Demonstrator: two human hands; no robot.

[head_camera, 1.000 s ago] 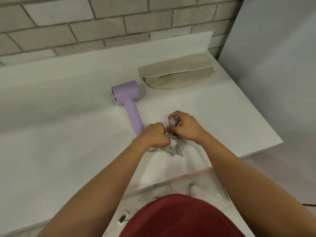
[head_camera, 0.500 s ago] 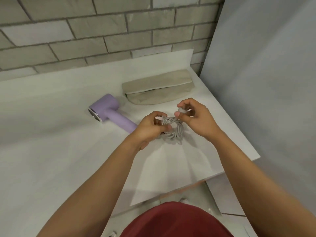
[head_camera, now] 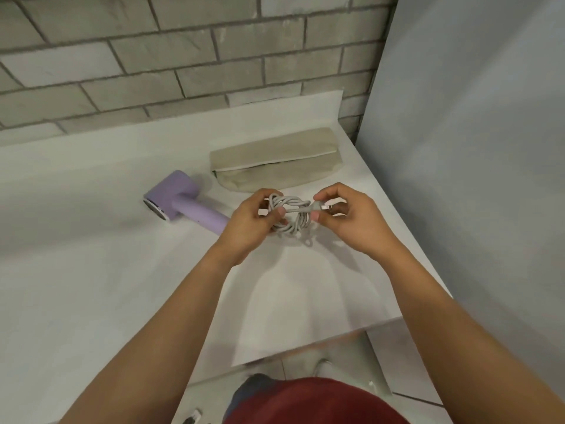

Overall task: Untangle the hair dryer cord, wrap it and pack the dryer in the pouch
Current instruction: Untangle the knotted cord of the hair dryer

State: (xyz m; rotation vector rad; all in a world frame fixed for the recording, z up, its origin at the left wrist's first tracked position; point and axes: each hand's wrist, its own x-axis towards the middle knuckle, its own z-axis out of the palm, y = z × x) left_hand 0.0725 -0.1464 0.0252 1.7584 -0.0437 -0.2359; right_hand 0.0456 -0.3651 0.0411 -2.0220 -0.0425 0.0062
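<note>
The grey cord (head_camera: 290, 217) is gathered into a tangled bundle of loops and sits between the two hands, in front of the person and towards the right side of the white desk (head_camera: 91, 270). The left hand (head_camera: 247, 224) grips the left side of the bundle, its fingers curled round the loops and its thumb laid across the front of them. The right hand (head_camera: 356, 220) is just to the right of the bundle and pinches the plug (head_camera: 320, 207) at the cord's end between thumb and forefinger, with the other fingers loosely bent behind. A short run of cord goes from the plug straight back into the bundle, and one small loop hangs below it over the desk. The lilac hair dryer (head_camera: 180, 205) lies on its side on the desk to the left of the hands, its head farthest left and its handle pointing towards the left hand, which covers the handle's end. The beige pouch (head_camera: 275, 166) lies flat on the desk just beyond the hands, near the back right corner, with a pale strip running along its length; neither hand touches it. A grey brick wall (head_camera: 183, 56) stands behind the desk and a plain grey panel (head_camera: 474, 148) rises at the right. A red shirt (head_camera: 312, 402) shows at the bottom edge.
</note>
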